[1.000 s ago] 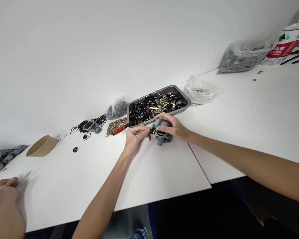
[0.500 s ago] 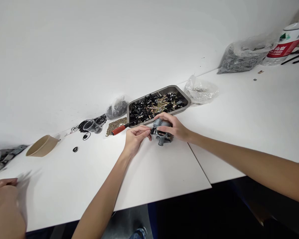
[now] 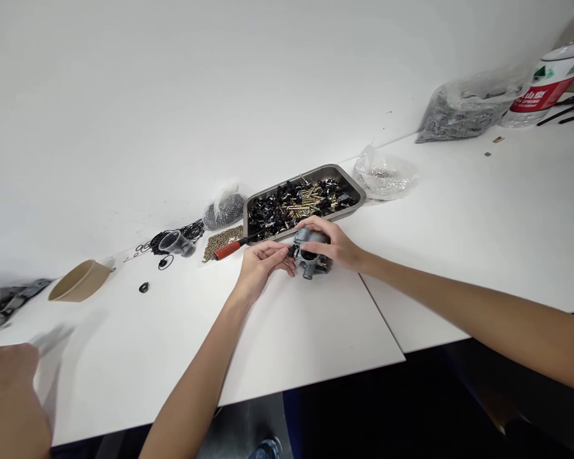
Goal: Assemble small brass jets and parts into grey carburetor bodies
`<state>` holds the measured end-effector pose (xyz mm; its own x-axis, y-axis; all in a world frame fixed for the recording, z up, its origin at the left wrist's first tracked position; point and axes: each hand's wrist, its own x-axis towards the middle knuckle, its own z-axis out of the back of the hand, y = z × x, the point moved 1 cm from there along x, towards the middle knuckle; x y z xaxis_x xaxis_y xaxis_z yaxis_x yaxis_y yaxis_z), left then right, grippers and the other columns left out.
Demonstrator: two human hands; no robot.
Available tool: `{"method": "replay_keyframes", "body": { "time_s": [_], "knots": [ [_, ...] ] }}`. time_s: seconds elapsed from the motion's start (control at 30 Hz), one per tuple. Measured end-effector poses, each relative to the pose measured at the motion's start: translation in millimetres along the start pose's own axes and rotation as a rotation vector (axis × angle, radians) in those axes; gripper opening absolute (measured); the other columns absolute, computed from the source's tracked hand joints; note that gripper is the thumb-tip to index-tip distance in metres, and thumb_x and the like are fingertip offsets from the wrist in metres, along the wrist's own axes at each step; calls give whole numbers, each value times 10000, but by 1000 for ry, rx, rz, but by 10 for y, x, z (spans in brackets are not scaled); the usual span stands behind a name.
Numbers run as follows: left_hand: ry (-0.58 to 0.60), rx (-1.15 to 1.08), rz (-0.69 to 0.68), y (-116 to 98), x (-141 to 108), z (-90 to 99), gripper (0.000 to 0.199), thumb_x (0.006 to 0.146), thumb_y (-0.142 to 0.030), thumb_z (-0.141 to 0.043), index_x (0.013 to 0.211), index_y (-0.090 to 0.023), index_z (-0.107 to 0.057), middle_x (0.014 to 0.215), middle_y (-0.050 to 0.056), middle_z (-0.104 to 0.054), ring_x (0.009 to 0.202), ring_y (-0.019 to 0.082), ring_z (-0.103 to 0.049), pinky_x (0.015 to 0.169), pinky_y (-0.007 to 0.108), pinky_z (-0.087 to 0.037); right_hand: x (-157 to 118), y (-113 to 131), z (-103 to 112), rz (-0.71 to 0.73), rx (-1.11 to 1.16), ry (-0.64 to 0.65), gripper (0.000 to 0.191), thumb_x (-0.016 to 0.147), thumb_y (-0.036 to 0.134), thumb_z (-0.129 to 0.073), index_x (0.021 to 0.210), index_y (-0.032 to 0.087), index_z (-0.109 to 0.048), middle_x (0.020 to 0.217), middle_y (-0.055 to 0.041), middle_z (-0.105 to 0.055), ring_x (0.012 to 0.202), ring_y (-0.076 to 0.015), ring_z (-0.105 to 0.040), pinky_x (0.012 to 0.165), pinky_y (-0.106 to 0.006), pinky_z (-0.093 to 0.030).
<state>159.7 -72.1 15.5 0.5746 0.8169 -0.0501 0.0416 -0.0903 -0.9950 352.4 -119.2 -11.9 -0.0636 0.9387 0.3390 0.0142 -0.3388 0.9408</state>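
Observation:
A grey metal carburetor (image 3: 308,270) rests on the white table in front of me. My right hand (image 3: 332,245) is closed around its top and right side, with the thumb across the front. At its left side, my left hand (image 3: 263,264) pinches a small black part (image 3: 291,252) against the body. The fingers partly hide that part, so its exact shape does not show. Just behind my hands stands a metal tray (image 3: 358,199) with black fittings and brass-coloured screws. A screwdriver (image 3: 227,250) with a red handle leans on the tray's near left corner.
Left of the tray are small brass pieces (image 3: 220,243), a bag of dark parts (image 3: 224,210), a plastic cup (image 3: 175,242), black rings (image 3: 144,287) and a tan bowl (image 3: 79,280). Another person's hand (image 3: 12,382) is at far left. Bags (image 3: 385,175) and a bottle (image 3: 543,92) stand right.
My left fingers have shifted slightly at the black part, the lower ones now more spread. The other person's hand at far left has turned. The carburetor stays in place.

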Motion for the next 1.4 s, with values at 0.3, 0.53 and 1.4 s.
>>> {"method": "replay_keyframes", "body": {
  "time_s": [0.3, 0.53, 1.4],
  "knots": [
    [3, -48, -27, 32, -3, 5, 274, 694, -294, -855, 860, -102, -751, 685, 105, -703, 618, 208, -668, 566, 338, -569, 7, -8, 4, 16, 1, -3, 400, 810, 379, -699, 1127, 173, -567, 913, -33, -624, 787, -154, -568, 721, -299, -452],
    [-27, 6, -49, 55, 8, 1, 297, 694, -285, -854, 919, -122, -751, 691, 71, -692, 609, 169, -642, 595, 307, -542, 9, -2, 3, 27, -18, 1, 385, 810, 361, -707, 1125, 183, -577, 922, -29, -629, 783, -148, -565, 709, -285, -445],
    [-181, -62, -54, 71, -28, -91, 260, 638, -304, -877, 762, -102, -768, 642, 81, -679, 576, 153, -615, 558, 286, -507, 12, 1, -5, -11, 22, -32, 395, 786, 363, -718, 1110, 179, -585, 933, -38, -647, 809, -163, -588, 727, -295, -465]
  ]
}}
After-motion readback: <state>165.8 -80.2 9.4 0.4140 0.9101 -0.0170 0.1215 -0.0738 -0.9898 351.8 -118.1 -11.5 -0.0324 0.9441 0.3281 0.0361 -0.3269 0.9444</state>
